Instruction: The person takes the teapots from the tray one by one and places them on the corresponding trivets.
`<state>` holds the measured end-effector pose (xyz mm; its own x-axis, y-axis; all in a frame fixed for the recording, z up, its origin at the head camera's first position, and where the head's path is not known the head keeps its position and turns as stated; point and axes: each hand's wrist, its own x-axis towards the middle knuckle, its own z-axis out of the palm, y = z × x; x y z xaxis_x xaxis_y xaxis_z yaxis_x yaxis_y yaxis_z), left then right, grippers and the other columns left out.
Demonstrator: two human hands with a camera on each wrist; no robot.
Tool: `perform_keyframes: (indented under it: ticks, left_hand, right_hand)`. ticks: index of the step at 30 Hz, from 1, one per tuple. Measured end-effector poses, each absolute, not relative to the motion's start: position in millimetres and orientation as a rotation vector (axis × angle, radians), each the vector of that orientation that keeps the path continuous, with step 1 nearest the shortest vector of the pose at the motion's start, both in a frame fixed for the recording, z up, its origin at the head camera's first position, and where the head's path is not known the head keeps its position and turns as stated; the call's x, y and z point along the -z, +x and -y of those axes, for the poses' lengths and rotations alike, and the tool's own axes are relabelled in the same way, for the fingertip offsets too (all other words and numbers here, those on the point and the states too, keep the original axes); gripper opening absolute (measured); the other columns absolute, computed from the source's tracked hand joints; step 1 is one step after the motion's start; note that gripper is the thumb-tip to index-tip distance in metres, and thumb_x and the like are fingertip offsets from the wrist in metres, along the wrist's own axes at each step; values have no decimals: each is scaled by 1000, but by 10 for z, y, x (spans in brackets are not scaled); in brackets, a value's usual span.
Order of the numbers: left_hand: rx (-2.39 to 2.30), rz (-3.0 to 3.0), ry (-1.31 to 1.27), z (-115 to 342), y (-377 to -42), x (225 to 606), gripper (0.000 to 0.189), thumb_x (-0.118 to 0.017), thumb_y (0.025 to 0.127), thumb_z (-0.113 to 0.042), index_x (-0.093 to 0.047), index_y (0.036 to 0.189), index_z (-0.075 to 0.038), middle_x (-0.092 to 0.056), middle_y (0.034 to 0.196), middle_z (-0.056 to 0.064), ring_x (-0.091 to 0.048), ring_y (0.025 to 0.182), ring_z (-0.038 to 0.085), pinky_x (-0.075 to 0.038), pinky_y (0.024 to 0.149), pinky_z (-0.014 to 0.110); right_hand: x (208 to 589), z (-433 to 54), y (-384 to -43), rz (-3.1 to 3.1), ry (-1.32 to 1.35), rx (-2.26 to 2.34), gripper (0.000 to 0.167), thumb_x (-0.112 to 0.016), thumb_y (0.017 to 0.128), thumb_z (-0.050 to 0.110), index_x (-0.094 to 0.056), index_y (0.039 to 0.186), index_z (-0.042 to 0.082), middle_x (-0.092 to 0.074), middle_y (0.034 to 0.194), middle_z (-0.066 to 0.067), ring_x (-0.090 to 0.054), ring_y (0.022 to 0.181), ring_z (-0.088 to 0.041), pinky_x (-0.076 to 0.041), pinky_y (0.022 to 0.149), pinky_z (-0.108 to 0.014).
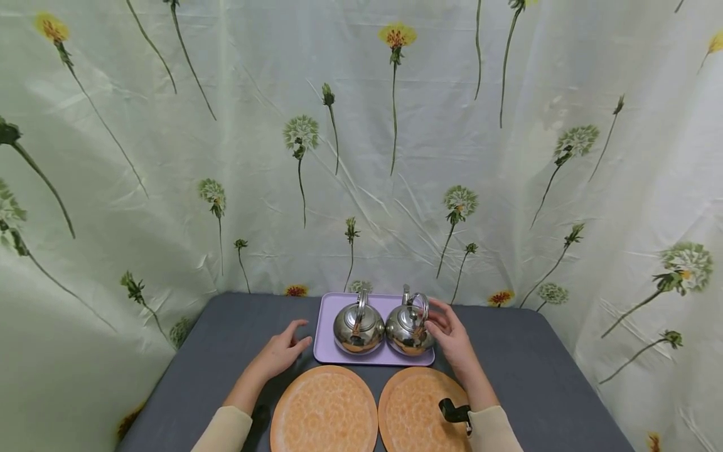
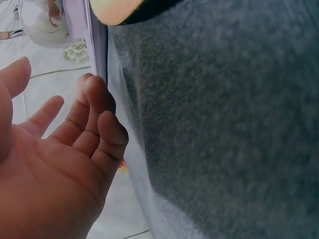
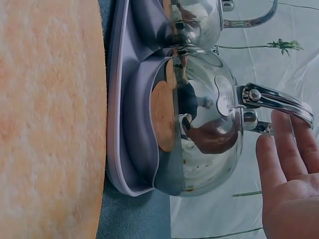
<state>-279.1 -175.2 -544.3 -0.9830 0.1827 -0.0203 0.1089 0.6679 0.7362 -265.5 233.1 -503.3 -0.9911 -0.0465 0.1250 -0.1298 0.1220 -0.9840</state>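
Two shiny steel teapots stand upright side by side on a lilac tray: the left teapot [image 1: 358, 329] and the right teapot [image 1: 408, 333]. My right hand [image 1: 450, 331] is at the right teapot's handle [image 3: 284, 102], fingers extended and not wrapped round it. In the right wrist view the fingertips [image 3: 279, 122] reach the handle's edge; whether they touch is hard to tell. Left of the tray [image 1: 324, 342], my left hand [image 1: 280, 353] hovers with loosely bent fingers and nothing in it. Its fingertips [image 2: 99, 94] point toward the tray's side.
Two round orange-brown placemats, the left placemat [image 1: 324, 411] and the right placemat [image 1: 420, 408], lie in front of the tray on a dark grey tablecloth [image 1: 542, 376]. A black wrist-camera mount [image 1: 454, 411] sits at the right sleeve. Behind the table hangs a flower-printed curtain [image 1: 361, 188].
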Motion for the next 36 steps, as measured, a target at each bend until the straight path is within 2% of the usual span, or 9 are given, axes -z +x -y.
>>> perform_keyframes:
  ticks: [8,18,26,33,36]
  left_hand:
    - [-1263,-2727,213,1719,-2799,5518,53,-64,107,-32,-49,154,-14,-62,78,2,-58,65,16,-47,61,33]
    - [-1297,-2698,218,1679,-2835,5563,46,-66,105,-27,-53,147,-12,-64,76,3,-62,63,16,-49,59,32]
    - [-1332,-2565,303,1693,-2882,5572,41,-66,105,-23,-53,142,-10,-67,75,3,-62,54,18,-49,50,35]
    - [-1310,-2531,282,1683,-2938,5565,38,-66,105,-20,-55,141,-12,-70,75,3,-62,53,17,-47,48,32]
    - [-1310,-2524,276,1677,-2949,5570,37,-66,105,-19,-57,139,-13,-70,74,2,-62,52,16,-44,48,30]
  right_hand:
    - [5081,-2282,-2659,2234,254,-2095,55,-61,107,8,-43,159,10,-60,149,-29,-68,120,-1,-51,98,-16]
    - [5132,-2254,-2705,2209,271,-2138,55,-61,107,6,-41,158,5,-68,142,-14,-68,120,2,-52,96,-21]
    - [5124,-2246,-2726,2203,264,-2155,55,-58,107,3,-39,159,5,-58,149,-30,-70,116,1,-52,93,-25]
    - [5150,-2256,-2751,2199,305,-2153,53,-55,109,3,-39,159,4,-63,146,-24,-72,115,0,-49,93,-29]
    - [5156,-2258,-2752,2210,317,-2143,52,-53,110,4,-37,159,3,-62,146,-25,-71,116,0,-51,91,-30]
